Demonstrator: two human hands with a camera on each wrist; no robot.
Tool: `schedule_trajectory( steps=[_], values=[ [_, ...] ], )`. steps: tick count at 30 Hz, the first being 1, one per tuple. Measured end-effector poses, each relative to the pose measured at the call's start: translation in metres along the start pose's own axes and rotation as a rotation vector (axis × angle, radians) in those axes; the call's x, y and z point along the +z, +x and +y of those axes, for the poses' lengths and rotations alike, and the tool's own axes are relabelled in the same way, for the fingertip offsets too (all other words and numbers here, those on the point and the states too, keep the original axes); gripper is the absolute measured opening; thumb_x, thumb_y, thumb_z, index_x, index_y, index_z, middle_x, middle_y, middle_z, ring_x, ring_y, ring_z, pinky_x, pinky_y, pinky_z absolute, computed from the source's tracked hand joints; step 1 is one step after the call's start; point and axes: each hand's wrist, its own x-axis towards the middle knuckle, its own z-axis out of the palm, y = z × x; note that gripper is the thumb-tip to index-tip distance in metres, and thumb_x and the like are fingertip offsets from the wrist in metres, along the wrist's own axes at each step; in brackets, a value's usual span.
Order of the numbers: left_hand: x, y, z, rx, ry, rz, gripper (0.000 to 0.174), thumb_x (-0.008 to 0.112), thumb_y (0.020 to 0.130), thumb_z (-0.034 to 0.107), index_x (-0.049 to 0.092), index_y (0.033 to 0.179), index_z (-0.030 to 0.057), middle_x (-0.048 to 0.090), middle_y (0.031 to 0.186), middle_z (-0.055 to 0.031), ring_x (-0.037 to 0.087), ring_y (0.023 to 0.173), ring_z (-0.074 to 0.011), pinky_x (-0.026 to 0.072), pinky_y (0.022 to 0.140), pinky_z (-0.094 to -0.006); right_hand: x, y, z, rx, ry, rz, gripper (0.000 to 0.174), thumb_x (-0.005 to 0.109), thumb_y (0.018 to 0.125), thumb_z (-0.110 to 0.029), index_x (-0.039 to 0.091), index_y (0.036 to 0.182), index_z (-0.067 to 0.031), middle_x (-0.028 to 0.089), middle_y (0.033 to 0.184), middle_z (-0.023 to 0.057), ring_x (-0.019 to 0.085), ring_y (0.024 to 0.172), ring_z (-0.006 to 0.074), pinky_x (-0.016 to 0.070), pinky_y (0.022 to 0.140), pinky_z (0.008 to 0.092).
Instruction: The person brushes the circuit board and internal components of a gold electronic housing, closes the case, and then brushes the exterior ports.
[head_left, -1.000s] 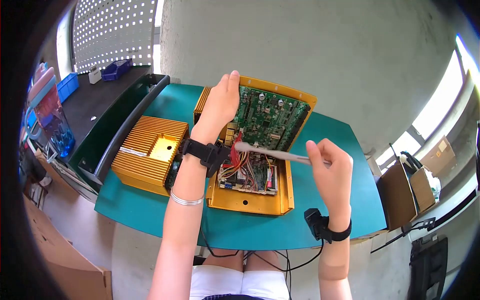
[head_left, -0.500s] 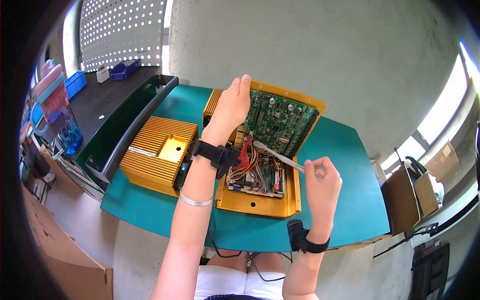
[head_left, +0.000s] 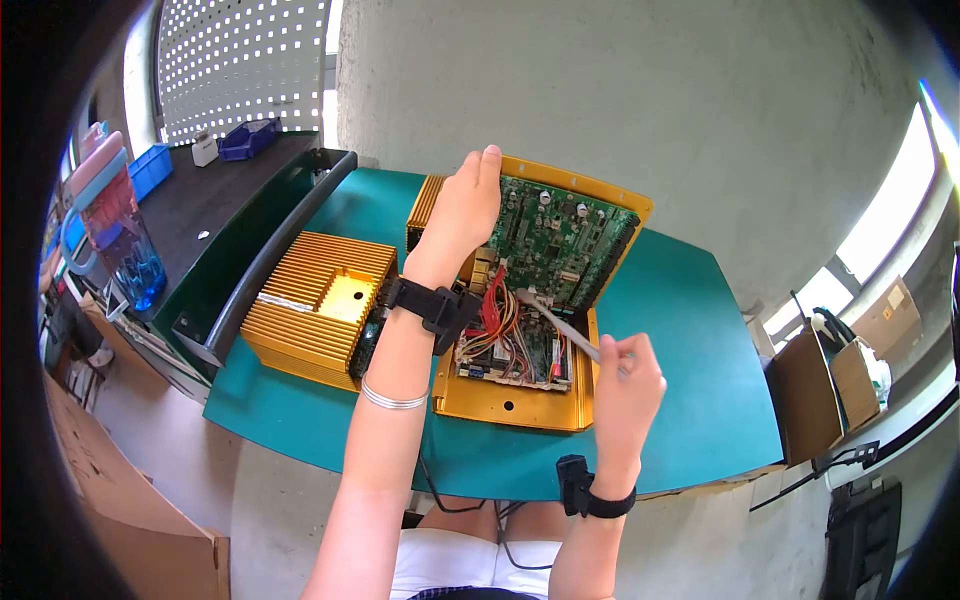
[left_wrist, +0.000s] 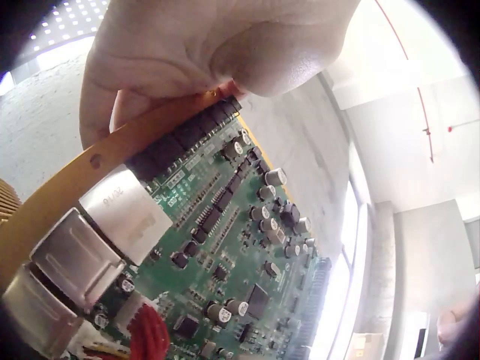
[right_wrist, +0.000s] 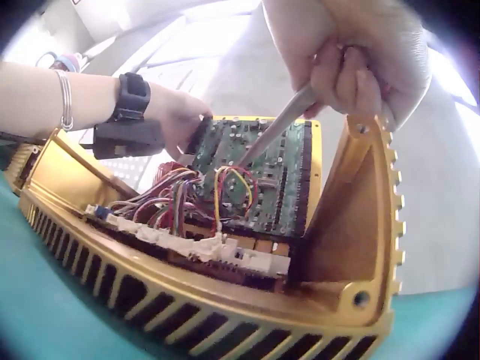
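My left hand (head_left: 462,215) grips the left edge of a raised gold panel (head_left: 580,178) that carries a green circuit board (head_left: 535,228). In the left wrist view, fingers wrap over the gold rim beside the metal port housings (left_wrist: 127,214). A slim grey stick-like tool (head_left: 572,331) with a slightly wider tip is held in the curled fingers of my right hand (head_left: 630,388). Its tip is at the lower part of the board, beside red and coloured wires (head_left: 500,305). Below lies the gold case bottom (head_left: 470,405), with the wires running into it.
Left of the case sits another gold finned box (head_left: 300,320) on the teal table (head_left: 690,400). Beyond it, a dark bench (head_left: 240,185) bears a water bottle (head_left: 120,225) and blue bins (head_left: 250,140). Cardboard boxes (head_left: 800,400) stand at the right.
My right hand has moved left and towards me, tilting the tool more steeply. The tool's tip has gone from the red wires rightwards to the board's lower part. The left hand keeps its grip.
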Motion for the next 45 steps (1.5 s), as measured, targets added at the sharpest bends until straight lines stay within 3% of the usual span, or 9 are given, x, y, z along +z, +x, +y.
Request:
schedule_trajectory(
  steps=[4,9,12,22,24,33,40,45],
  values=[
    [-0.001,0.001,-0.001,-0.006,-0.001,-0.002,0.050,0.030,0.102,0.040,0.052,0.102,-0.0044,0.057,0.100,-0.0354,0.050,0.097,-0.0542,0.0410,0.084,-0.0537,-0.009,-0.003,-0.005,0.063,-0.086,-0.142,0.024,0.061,0.092,-0.019,0.051,0.077,-0.0032,0.060,0.062,0.0157,0.056,0.054,0.0352,0.0423,0.051,0.0374],
    [-0.002,0.001,0.000,-0.035,0.007,-0.023,0.050,0.030,0.102,0.041,0.052,0.104,-0.0040,0.058,0.099,-0.0355,0.050,0.097,-0.0539,0.0410,0.084,-0.0537,-0.027,-0.006,-0.007,0.115,-0.116,-0.264,0.026,0.061,0.092,-0.017,0.047,0.075,-0.0027,0.052,0.054,0.0122,0.044,0.046,0.0299,0.0357,0.047,0.0361],
    [-0.001,0.000,0.000,-0.019,0.004,-0.018,0.050,0.029,0.102,0.041,0.051,0.103,-0.0040,0.058,0.098,-0.0356,0.051,0.096,-0.0537,0.0409,0.083,-0.0540,-0.030,-0.013,-0.010,0.070,-0.072,-0.235,0.027,0.061,0.091,-0.015,0.045,0.074,-0.0027,0.047,0.050,0.0098,0.037,0.044,0.0258,0.0320,0.046,0.0350],
    [0.000,0.002,-0.002,0.012,-0.005,-0.009,0.050,0.029,0.102,0.041,0.051,0.100,-0.0039,0.058,0.095,-0.0354,0.051,0.093,-0.0543,0.0409,0.081,-0.0547,-0.046,-0.027,-0.014,0.139,-0.143,-0.265,0.024,0.061,0.091,-0.011,0.046,0.075,-0.0023,0.048,0.051,0.0090,0.037,0.043,0.0209,0.0322,0.045,0.0324],
    [0.000,0.000,-0.001,0.032,-0.001,0.007,0.050,0.029,0.102,0.041,0.051,0.100,-0.0039,0.058,0.094,-0.0353,0.051,0.093,-0.0543,0.0410,0.081,-0.0544,-0.041,-0.027,-0.014,0.053,0.009,-0.204,0.024,0.061,0.091,-0.011,0.046,0.075,-0.0018,0.047,0.051,0.0091,0.035,0.043,0.0176,0.0309,0.045,0.0308],
    [-0.002,-0.001,0.000,-0.002,-0.007,-0.013,0.049,0.031,0.102,0.040,0.051,0.097,-0.0041,0.058,0.093,-0.0352,0.051,0.092,-0.0538,0.0412,0.081,-0.0539,-0.058,-0.034,-0.012,0.160,-0.093,-0.296,0.024,0.061,0.091,-0.010,0.045,0.075,-0.0013,0.044,0.050,0.0095,0.032,0.045,0.0174,0.0300,0.045,0.0301],
    [-0.001,0.000,0.000,0.027,-0.006,0.010,0.048,0.031,0.102,0.039,0.051,0.096,-0.0038,0.058,0.092,-0.0351,0.051,0.091,-0.0542,0.0411,0.079,-0.0551,-0.069,-0.043,-0.012,0.114,-0.133,-0.290,0.024,0.062,0.090,-0.009,0.045,0.075,-0.0015,0.043,0.049,0.0098,0.032,0.043,0.0188,0.0296,0.044,0.0304],
    [0.000,0.001,-0.003,0.033,0.002,0.013,0.048,0.031,0.102,0.039,0.051,0.096,-0.0039,0.058,0.092,-0.0351,0.051,0.091,-0.0544,0.0411,0.079,-0.0552,-0.084,-0.045,-0.021,0.126,-0.136,-0.280,0.025,0.062,0.090,-0.008,0.045,0.074,-0.0011,0.043,0.048,0.0086,0.033,0.043,0.0137,0.0295,0.045,0.0292]
  ],
)
